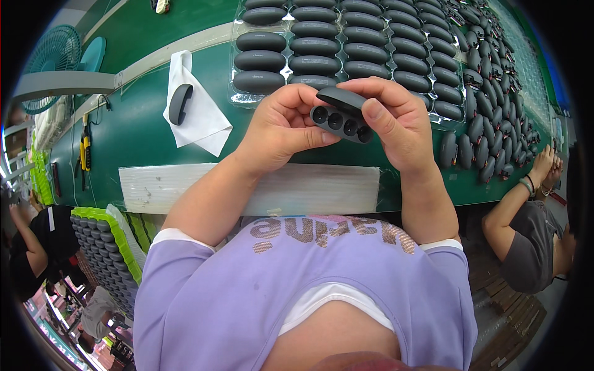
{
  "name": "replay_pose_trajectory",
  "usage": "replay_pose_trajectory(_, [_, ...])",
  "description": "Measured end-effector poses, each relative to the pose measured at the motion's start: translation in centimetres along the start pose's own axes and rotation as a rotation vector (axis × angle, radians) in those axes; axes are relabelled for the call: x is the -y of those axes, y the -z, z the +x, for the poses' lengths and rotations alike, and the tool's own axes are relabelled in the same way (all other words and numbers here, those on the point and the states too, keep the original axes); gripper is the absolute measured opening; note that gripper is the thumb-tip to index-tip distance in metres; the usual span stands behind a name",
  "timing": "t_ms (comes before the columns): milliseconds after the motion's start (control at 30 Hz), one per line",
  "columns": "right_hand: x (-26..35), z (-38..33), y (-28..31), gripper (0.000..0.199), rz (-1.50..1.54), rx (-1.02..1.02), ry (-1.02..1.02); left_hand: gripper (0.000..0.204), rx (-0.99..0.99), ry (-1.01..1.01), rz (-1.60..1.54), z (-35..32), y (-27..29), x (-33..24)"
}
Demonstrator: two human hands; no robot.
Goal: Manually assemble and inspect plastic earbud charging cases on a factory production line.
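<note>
Over the green table, both my hands hold a dark grey oval case (337, 123) with its lid (341, 98) raised; a row of several round wells shows inside. My left hand (278, 127) grips the case's left end, thumb along the near face. Around the right end and lid my right hand (401, 127) is closed, its thumb against the lid. To the left, a curved dark piece (180, 105) rests on a white cloth (198, 133). Just beyond my hands lies a clear plastic tray (237, 99) with rows of closed dark grey cases (260, 60).
Loose cases (486, 145) are heaped at right, near another person's arm (510, 195). A whitish strip (247, 188) lines the table's near edge. At left are a yellow-handled tool (85, 148), a teal fan (55, 49) and a lime-edged stack of trays (127, 247).
</note>
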State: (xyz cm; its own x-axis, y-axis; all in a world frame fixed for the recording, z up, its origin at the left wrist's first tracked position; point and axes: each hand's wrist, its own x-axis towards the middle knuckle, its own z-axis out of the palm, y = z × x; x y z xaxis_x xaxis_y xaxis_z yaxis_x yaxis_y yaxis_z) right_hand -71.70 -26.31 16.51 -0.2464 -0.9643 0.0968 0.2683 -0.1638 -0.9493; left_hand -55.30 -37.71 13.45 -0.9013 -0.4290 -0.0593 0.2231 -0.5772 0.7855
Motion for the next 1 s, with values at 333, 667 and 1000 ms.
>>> replay_pose_trajectory(333, [0.3,0.2,0.4,0.032,-0.265,0.013,0.130,0.028,-0.002,-0.023,0.005,0.0,0.1,0.1])
replay_pose_trajectory(667, [0.1,0.2,0.9,0.036,-0.294,0.101,0.090,0.027,0.005,0.332,-0.002,0.1,0.2,-1.1])
replay_pose_trajectory(1000, [-0.5,0.2,-0.6,0.028,-0.405,-0.080,-0.144,0.026,0.100,0.381,-0.162,0.0,-0.5,-0.4])
